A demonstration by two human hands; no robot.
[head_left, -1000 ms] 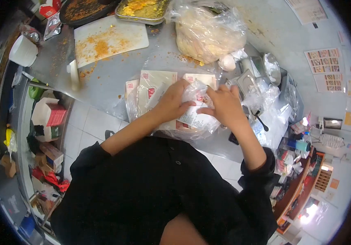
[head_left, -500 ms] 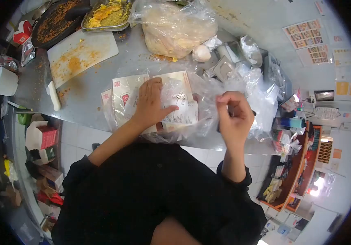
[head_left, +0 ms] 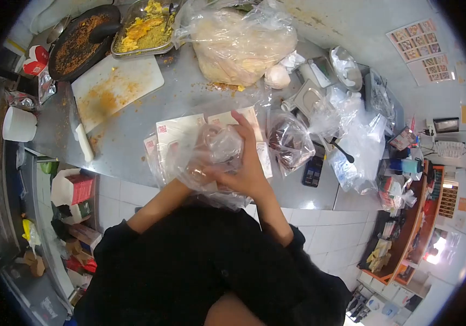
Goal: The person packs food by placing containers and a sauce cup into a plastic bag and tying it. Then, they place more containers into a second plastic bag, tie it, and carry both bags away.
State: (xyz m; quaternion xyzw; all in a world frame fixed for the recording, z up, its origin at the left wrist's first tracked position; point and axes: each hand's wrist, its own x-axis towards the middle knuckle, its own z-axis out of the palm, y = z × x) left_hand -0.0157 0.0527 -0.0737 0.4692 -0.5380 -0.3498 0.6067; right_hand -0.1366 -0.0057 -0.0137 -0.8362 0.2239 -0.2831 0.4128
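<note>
Loosely bunched, clear bag (head_left: pixel 223 145) against right hand (head_left: pixel 245 167), over left hand (head_left: pixel 194 175)

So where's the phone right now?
In the head view, the phone lies on the counter to the person's right, beside the tied bag of dark contents.

From the cutting board (head_left: pixel 118 89), a crumb-strewn strip of bare counter (head_left: pixel 127 141) runs rightward to the flat boxes (head_left: pixel 181 130), open from above. A white handle (head_left: pixel 84 143) stands in the way at the board's near left corner. Beyond the board, the black pan (head_left: pixel 83 41) and metal tray (head_left: pixel 143 52) block passage. Right of it, the bulky food bag (head_left: pixel 241 46) bars the far side; well farther right, the tied dark bag (head_left: pixel 291 142) and phone (head_left: pixel 312 173) crowd the counter.
</note>
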